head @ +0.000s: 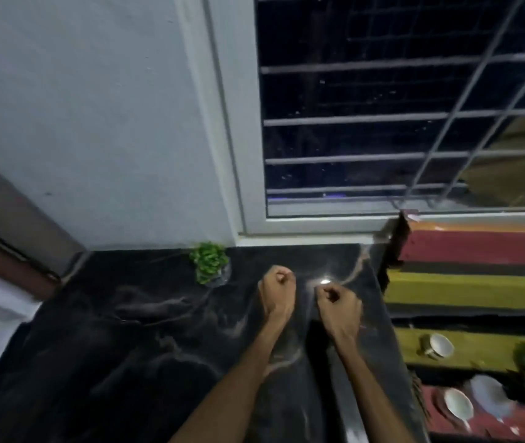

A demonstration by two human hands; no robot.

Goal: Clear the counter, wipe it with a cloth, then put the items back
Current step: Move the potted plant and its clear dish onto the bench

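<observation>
I see the black marble table (133, 362) filling the near field. A striped mat (478, 282) lies right, carrying cups (440, 345). A small green plant (209, 262) stands far left of my hands. Left hand (277, 290) and right hand (339, 302) are fisted, holding nothing.

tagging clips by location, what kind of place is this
Probably a room in a home, at night: a black marble-look counter set under a barred window, a small green potted plant on it, and white ceramic cups on a striped mat beside it.
</observation>
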